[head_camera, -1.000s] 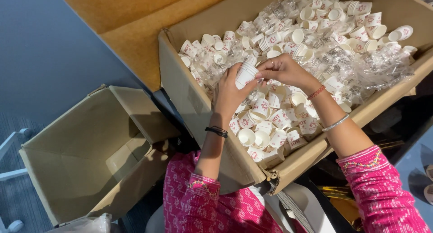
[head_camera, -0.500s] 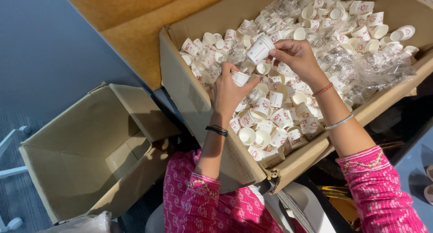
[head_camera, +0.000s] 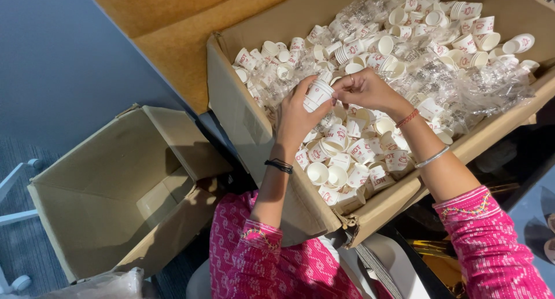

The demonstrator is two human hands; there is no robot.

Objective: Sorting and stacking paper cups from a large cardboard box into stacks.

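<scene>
Nearest the camera, 2 pink patterned sleeves (head_camera: 263,264) reach forward over the near edge of a large cardboard box (head_camera: 231,108) filled with small white paper cups (head_camera: 347,154), some loose and some in clear plastic wrapping (head_camera: 462,91). Just beyond that edge, above the loose cups, the left hand (head_camera: 295,117), with a black band at its wrist, is wrapped around a short stack of paper cups (head_camera: 317,95). The right hand (head_camera: 364,91), with a red thread and a silver bangle on its wrist, meets the stack's top, its fingers pinched together there. To the left, lower down, a 2nd cardboard box (head_camera: 98,200) stands open on the grey floor (head_camera: 52,73). Beyond both lies brown board (head_camera: 173,15).
</scene>
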